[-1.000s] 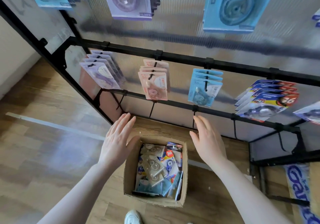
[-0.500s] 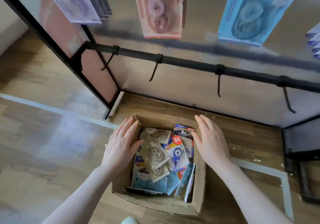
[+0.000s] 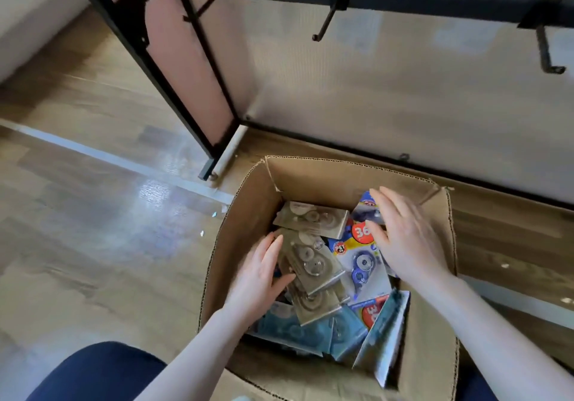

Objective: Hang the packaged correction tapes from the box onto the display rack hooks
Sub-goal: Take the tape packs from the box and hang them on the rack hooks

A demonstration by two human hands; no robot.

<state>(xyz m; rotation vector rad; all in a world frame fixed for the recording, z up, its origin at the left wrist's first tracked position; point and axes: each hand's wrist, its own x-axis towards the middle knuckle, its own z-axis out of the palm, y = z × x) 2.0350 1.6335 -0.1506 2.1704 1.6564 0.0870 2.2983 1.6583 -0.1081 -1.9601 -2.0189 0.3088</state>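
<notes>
While both hands were inside box (image 3: pixel 338 177), step was pick-up. Left hand (image 3: pixel 257 279) pinched grey pack (image 3: pixel 310 264); right hand (image 3: pixel 407 239) flat, grip open, over blue-yellow pack (image 3: pixel 360 264). Next, likely: lift pack to far hook (image 3: pixel 324 26).

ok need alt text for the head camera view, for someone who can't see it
Both hands reach into an open brown cardboard box of packaged correction tapes on a wooden floor: the left hand grips a clear grey pack, the right hand hovers open over a blue-and-yellow pack. Empty black rack hooks hang above.
</notes>
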